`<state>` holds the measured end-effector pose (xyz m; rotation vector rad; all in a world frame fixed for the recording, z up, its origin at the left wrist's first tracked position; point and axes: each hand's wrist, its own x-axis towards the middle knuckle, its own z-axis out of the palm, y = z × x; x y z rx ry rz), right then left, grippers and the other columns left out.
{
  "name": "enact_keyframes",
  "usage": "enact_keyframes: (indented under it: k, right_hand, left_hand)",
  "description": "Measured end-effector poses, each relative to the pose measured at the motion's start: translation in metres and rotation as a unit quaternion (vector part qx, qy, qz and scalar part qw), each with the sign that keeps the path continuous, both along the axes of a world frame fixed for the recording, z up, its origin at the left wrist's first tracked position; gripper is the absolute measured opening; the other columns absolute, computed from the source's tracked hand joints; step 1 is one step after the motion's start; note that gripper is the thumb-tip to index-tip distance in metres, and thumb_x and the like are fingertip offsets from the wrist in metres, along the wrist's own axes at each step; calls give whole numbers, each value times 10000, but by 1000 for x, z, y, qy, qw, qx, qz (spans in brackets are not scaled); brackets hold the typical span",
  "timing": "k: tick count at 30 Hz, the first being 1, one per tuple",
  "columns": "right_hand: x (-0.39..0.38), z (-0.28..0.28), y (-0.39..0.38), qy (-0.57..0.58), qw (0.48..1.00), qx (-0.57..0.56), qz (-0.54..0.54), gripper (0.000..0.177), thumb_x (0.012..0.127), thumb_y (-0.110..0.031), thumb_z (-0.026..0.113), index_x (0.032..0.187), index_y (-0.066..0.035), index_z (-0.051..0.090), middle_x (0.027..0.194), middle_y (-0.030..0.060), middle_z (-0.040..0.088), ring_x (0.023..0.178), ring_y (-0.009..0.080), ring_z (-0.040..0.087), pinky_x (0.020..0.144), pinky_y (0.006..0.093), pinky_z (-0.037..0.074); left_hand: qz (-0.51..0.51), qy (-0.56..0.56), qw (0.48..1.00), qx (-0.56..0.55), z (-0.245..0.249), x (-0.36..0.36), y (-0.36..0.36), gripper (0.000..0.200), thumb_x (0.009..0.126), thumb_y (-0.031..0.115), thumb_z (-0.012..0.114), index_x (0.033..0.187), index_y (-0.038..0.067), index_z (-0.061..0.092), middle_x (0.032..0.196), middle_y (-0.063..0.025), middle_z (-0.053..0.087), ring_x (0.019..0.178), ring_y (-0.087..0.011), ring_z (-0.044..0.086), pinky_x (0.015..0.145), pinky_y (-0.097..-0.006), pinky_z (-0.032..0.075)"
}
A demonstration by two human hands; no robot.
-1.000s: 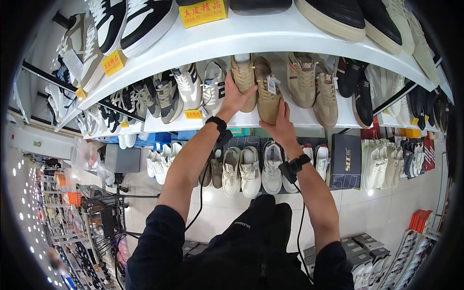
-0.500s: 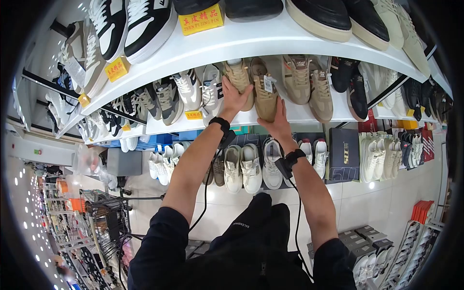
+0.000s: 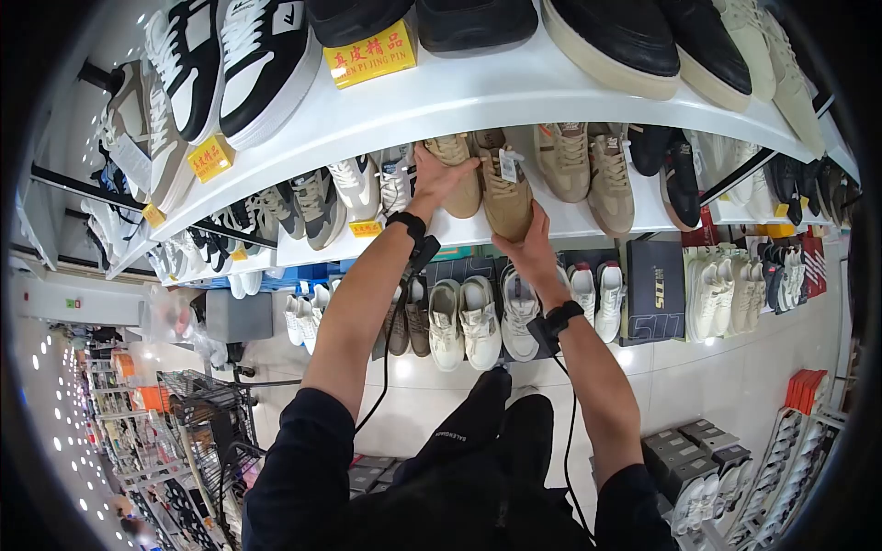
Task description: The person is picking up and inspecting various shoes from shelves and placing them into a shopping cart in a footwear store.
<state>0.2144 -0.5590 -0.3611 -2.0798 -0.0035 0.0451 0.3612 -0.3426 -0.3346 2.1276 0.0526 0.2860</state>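
Two beige-tan sneakers stand side by side on the lower white shelf, toes toward me. My left hand (image 3: 441,182) is on the left beige sneaker (image 3: 462,195), thumb across its upper and fingers along its outer side. Around the toe of the right tan sneaker (image 3: 508,204) is my right hand (image 3: 533,250), thumb on one side and fingers on the other. A white price tag (image 3: 509,165) hangs at that sneaker's laces. The heels of both sneakers are hidden under the upper shelf.
The upper white shelf (image 3: 441,108) overhangs both hands and carries larger shoes and yellow signs (image 3: 369,57). Beige sneakers (image 3: 610,188) stand to the right, grey-white ones (image 3: 354,188) to the left. Below are white sneakers (image 3: 480,321) and a dark shoebox (image 3: 654,289). A cart (image 3: 207,418) stands lower left.
My right hand has closed in around the toe of the tan sneaker. My left hand has shifted slightly left and down on the beige sneaker. The view has tilted a little.
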Motion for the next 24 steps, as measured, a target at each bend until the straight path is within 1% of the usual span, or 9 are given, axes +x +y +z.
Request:
enact_keyframes:
  k: [3, 4, 6, 9, 10, 12, 16, 18, 24]
  right_hand:
    - [-4, 0, 4, -13, 1000, 23, -6, 1059, 825, -416, 749, 1551, -81, 54, 1588, 155, 206, 1271, 411, 511, 937, 492, 525]
    - [-7, -2, 5, -14, 1000, 24, -7, 1059, 825, -416, 749, 1551, -81, 54, 1588, 155, 206, 1271, 411, 511, 937, 492, 525]
    - [-10, -4, 4, 9, 1000, 25, -6, 1034, 858, -421, 721, 1554, -66, 44, 1604, 169, 187, 1266, 405, 517, 917, 496, 532]
    - [-13, -5, 5, -26, 999, 30, -6, 1001, 897, -444, 674, 1553, -41, 35, 1614, 180, 169, 1232, 428, 537, 895, 510, 533]
    - [-13, -6, 8, -27, 999, 30, -7, 1001, 897, -444, 674, 1553, -41, 35, 1614, 180, 169, 1232, 428, 537, 895, 510, 533]
    - [-15, -4, 14, -53, 997, -38, -37, 975, 932, -449, 640, 1546, -6, 27, 1583, 215, 216, 1060, 444, 636, 853, 476, 548]
    - [-17, 5, 17, -10, 998, -41, -35, 962, 943, -449, 620, 1538, 15, 23, 1585, 225, 208, 1088, 470, 609, 830, 503, 548]
    - [-18, 7, 19, -18, 999, -36, -35, 961, 946, -454, 612, 1534, 26, 21, 1578, 237, 212, 1093, 484, 601, 820, 522, 546]
    - [-10, 5, 23, -37, 998, -12, -47, 952, 941, -436, 630, 1529, 32, 45, 1563, 265, 223, 1165, 489, 557, 867, 515, 533]
  left_hand:
    - [-5, -9, 999, -50, 5, -8, -5, 990, 661, 283, 901, 1357, -68, 291, 1312, -195, 519, 1206, -263, 536, 1053, -362, 429]
    - [-5, -9, 999, -49, 9, -10, -5, 990, 661, 283, 901, 1357, -68, 291, 1312, -195, 519, 1206, -263, 536, 1053, -362, 429]
    - [-54, 76, 985, -145, 17, -11, -4, 1020, 654, 235, 887, 1379, -55, 230, 1289, -194, 508, 1192, -268, 533, 1029, -358, 440]
    - [-70, 73, 981, -164, 18, -14, -4, 964, 661, 201, 872, 1362, -41, 257, 1240, -180, 554, 1144, -255, 569, 1007, -357, 458]
    - [-70, 71, 981, -164, 16, -13, -4, 964, 661, 201, 872, 1362, -41, 257, 1240, -180, 554, 1144, -255, 569, 1007, -357, 458]
    - [-52, 10, 987, -149, 10, -17, -6, 916, 678, 187, 858, 1358, -40, 288, 1238, -181, 562, 1129, -249, 578, 1003, -356, 462]
    - [-33, -36, 985, -164, 7, -28, -12, 903, 703, 182, 836, 1382, -56, 290, 1276, -195, 541, 1155, -259, 565, 1017, -361, 451]
    - [15, -34, 991, -132, 5, -33, -12, 942, 714, 183, 828, 1419, -74, 260, 1314, -212, 500, 1208, -284, 522, 1060, -375, 411]
    - [9, -54, 993, -104, 6, -23, -14, 995, 701, 193, 847, 1438, -82, 237, 1355, -233, 431, 1265, -321, 454, 1115, -394, 342]
